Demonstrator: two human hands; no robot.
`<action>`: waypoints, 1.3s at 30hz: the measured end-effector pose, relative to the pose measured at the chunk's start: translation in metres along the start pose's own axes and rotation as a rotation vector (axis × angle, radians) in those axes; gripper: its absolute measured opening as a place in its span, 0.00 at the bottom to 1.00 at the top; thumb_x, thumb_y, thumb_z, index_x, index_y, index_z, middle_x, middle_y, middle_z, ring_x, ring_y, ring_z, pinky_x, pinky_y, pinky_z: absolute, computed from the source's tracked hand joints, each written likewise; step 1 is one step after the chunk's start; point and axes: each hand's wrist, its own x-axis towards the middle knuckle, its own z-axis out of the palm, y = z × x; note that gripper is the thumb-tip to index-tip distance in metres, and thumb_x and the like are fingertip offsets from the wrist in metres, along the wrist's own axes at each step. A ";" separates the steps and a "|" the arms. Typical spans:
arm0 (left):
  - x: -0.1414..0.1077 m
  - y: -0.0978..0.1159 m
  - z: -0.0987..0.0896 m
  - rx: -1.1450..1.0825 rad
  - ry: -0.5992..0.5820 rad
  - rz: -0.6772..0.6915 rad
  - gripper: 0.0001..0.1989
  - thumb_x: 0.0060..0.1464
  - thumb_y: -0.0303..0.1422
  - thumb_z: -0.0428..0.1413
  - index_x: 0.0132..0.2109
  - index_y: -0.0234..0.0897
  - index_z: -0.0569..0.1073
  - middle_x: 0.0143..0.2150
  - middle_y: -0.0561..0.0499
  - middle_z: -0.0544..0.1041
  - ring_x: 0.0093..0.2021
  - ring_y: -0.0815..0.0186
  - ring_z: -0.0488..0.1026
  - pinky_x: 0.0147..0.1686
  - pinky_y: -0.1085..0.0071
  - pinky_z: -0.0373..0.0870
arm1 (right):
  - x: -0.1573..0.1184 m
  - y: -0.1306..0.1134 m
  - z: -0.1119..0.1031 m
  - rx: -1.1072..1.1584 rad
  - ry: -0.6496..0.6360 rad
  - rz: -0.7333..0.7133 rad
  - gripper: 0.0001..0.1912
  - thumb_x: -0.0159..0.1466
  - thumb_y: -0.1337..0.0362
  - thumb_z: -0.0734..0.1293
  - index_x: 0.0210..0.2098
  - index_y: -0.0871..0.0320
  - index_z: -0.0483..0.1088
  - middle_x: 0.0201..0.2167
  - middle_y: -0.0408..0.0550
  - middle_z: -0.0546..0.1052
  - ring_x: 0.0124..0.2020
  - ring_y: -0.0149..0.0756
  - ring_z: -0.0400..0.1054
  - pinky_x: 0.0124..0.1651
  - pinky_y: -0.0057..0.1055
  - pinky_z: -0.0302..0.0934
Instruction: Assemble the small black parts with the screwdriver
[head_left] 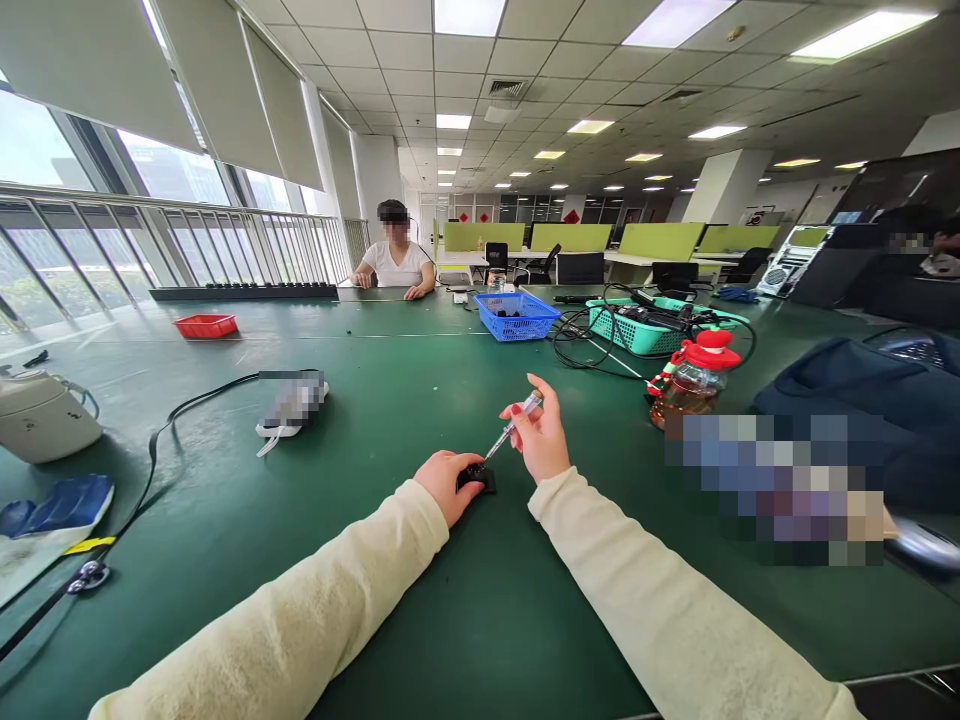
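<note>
Your cream sleeves [322, 600] stretched forward over a green table [420, 650], your hands near one another but apart. Your left hand [448, 482] was clamped on a black part [487, 480], which lay on the table in front of you, thumb on its near side and fingers over its far side. Small, dark and low, the part showed a flat, squarish corner to the right of your thumb; your grip covered most of the rest, and its finer detail was too small to make out.

Your right hand [545, 435] was closed on a screwdriver [517, 425], fingers and thumb around its clear handle. The tool had a slim, pale shaft and an amber tint near its upper end. It slanted down to the left, its tip at the part's upper side; whether the two touched, you could not tell from this view.

At your left lay a blue-and-white glove [75, 497] beside a black strap [146, 487], with a white pot [45, 415] beyond them. To your right stood a red-lidded bottle [686, 390], near a navy bundle [832, 390].

Farther on, a green basket [637, 337] held tangled black cables, with a blue basket [516, 328] to its left and a red tray [205, 328] well apart on the left. Across the table sat a co-worker in a white shirt [397, 264], before yellow-green partitions [484, 237].
</note>
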 end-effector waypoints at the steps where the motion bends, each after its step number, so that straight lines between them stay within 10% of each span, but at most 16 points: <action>1: 0.000 -0.001 0.001 0.000 0.013 0.018 0.19 0.52 0.32 0.57 0.52 0.39 0.75 0.46 0.46 0.79 0.52 0.56 0.71 0.55 0.60 0.67 | 0.000 0.000 -0.001 -0.001 -0.010 -0.007 0.31 0.60 0.51 0.66 0.59 0.50 0.55 0.29 0.39 0.75 0.16 0.24 0.56 0.19 0.26 0.52; 14: 0.004 -0.012 0.011 0.012 0.066 0.059 0.17 0.52 0.31 0.58 0.51 0.41 0.75 0.48 0.46 0.77 0.50 0.57 0.71 0.56 0.58 0.67 | 0.003 0.003 -0.003 0.060 -0.046 -0.007 0.29 0.62 0.55 0.64 0.61 0.52 0.57 0.30 0.42 0.76 0.32 0.36 0.74 0.45 0.43 0.68; 39: 0.003 -0.010 0.008 0.016 0.028 0.062 0.18 0.53 0.30 0.57 0.52 0.40 0.74 0.49 0.47 0.78 0.51 0.57 0.71 0.56 0.59 0.67 | 0.009 0.014 -0.006 0.006 0.103 0.064 0.27 0.57 0.53 0.70 0.54 0.51 0.64 0.24 0.38 0.72 0.28 0.32 0.69 0.39 0.36 0.68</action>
